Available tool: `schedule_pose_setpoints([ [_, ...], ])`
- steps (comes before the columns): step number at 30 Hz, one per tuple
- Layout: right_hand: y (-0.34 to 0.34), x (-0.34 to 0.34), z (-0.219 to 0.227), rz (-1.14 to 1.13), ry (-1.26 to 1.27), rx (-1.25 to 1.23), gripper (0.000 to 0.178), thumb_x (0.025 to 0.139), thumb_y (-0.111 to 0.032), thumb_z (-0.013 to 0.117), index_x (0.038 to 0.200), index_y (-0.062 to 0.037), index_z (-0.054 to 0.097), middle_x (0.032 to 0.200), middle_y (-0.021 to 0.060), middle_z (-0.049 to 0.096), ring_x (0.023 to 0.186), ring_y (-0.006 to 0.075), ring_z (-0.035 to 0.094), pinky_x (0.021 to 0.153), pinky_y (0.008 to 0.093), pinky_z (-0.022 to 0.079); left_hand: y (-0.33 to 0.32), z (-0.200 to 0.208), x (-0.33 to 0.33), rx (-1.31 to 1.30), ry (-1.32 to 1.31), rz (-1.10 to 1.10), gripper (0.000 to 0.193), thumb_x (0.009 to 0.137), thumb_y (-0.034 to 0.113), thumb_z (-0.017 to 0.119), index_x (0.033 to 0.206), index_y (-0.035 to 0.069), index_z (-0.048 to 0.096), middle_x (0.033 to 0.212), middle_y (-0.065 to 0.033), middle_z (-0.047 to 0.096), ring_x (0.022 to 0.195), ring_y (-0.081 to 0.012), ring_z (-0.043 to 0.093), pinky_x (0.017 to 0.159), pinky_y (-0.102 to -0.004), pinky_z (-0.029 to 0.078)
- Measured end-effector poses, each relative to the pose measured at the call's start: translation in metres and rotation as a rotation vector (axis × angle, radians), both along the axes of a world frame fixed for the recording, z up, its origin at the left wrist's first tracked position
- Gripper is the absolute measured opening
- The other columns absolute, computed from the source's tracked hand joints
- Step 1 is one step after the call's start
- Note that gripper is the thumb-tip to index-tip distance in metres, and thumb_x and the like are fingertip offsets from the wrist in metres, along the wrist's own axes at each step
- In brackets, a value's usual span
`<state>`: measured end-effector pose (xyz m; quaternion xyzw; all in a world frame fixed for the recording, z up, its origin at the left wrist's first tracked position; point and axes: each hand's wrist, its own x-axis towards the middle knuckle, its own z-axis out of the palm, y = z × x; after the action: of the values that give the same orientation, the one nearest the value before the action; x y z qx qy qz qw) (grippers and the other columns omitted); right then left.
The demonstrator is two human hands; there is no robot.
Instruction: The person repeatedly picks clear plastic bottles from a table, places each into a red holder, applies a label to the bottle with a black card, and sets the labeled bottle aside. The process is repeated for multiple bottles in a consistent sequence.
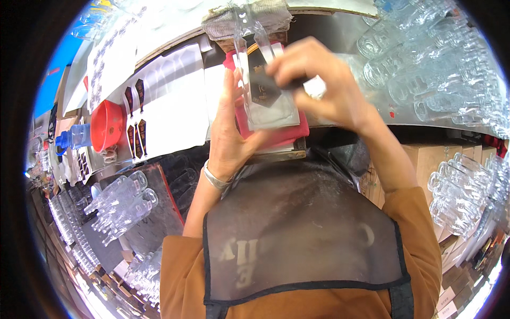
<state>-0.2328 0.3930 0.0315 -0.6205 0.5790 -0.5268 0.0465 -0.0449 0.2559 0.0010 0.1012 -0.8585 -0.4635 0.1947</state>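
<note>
A clear glass bottle (pixel 274 116) lies in front of me with its neck pointing away, over a red cloth (pixel 300 131). A dark decal with gold marks (pixel 264 90) shows on its broad side. My left hand (pixel 229 130) holds the bottle, fingers along its left side and thumb by its base. Above the bottle's right side, my right hand (pixel 329 82) is curled and blurred by motion. A small dark piece (pixel 292 84) shows in its fingers, too smeared to name. A folded grey cloth (pixel 276 20) lies under the neck.
Dark decals (pixel 140 95) lie on white paper (pixel 178 101) at the left, near a red bowl (pixel 105 130) and a blue-capped plastic bottle (pixel 81 136). Many glass bottles (pixel 396 66) crowd the right of the table. Cardboard boxes (pixel 427 157) and more bottles (pixel 125 199) stand below table level.
</note>
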Motion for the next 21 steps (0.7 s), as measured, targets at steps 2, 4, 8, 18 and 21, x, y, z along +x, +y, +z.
schedule_pose_setpoints([
  [2,0.026,0.023,0.001,0.106,-0.079,0.1,0.033,0.063,0.008,0.058,0.093,-0.004,0.065,0.102,0.01,0.071,0.096,0.0279,0.065,0.086,0.0367,0.052,-0.003,-0.005,0.006,-0.002,0.0,0.026,0.116,0.069,0.0,0.079,0.16,0.003,0.007,0.154,-0.023,0.038,0.127,-0.0293,0.055,0.107,-0.042,0.046],
  [4,0.042,0.036,0.001,0.146,-0.214,0.202,0.032,0.066,0.006,0.059,0.094,-0.0058,0.068,0.091,0.0077,0.071,0.085,0.0234,0.065,0.076,0.0341,0.053,-0.002,-0.004,0.006,0.027,0.011,0.022,0.116,0.07,0.001,0.081,0.16,0.003,0.007,0.155,-0.0231,0.038,0.127,-0.0298,0.055,0.107,-0.0422,0.046],
  [8,0.013,0.008,0.003,-0.137,-0.156,0.161,0.029,0.087,-0.004,0.066,0.116,-0.002,0.068,0.094,0.0075,0.071,0.087,0.0139,0.066,0.078,0.0296,0.053,-0.002,-0.008,0.004,0.039,0.02,0.026,0.117,0.069,0.0,0.08,0.16,0.003,0.006,0.155,-0.023,0.038,0.128,-0.0305,0.055,0.108,-0.0432,0.045],
  [18,-0.047,-0.032,0.03,-0.496,0.283,0.106,0.03,0.089,-0.015,0.067,0.116,-0.0024,0.067,0.1,0.016,0.072,0.085,0.0256,0.071,0.077,0.033,0.055,0.005,0.001,0.005,0.037,0.023,0.059,0.121,0.068,-0.001,0.08,0.16,0.005,0.002,0.155,-0.0237,0.038,0.136,-0.0314,0.047,0.11,-0.0422,0.042],
  [21,-0.049,-0.022,0.044,-0.237,0.327,0.129,0.027,0.086,-0.014,0.068,0.111,-0.0043,0.07,0.095,0.0146,0.073,0.08,0.0303,0.07,0.073,0.0365,0.054,0.008,0.0,0.004,0.062,0.034,0.057,0.122,0.067,-0.001,0.081,0.159,0.004,0.002,0.155,-0.0235,0.038,0.137,-0.0317,0.046,0.109,-0.0415,0.042],
])
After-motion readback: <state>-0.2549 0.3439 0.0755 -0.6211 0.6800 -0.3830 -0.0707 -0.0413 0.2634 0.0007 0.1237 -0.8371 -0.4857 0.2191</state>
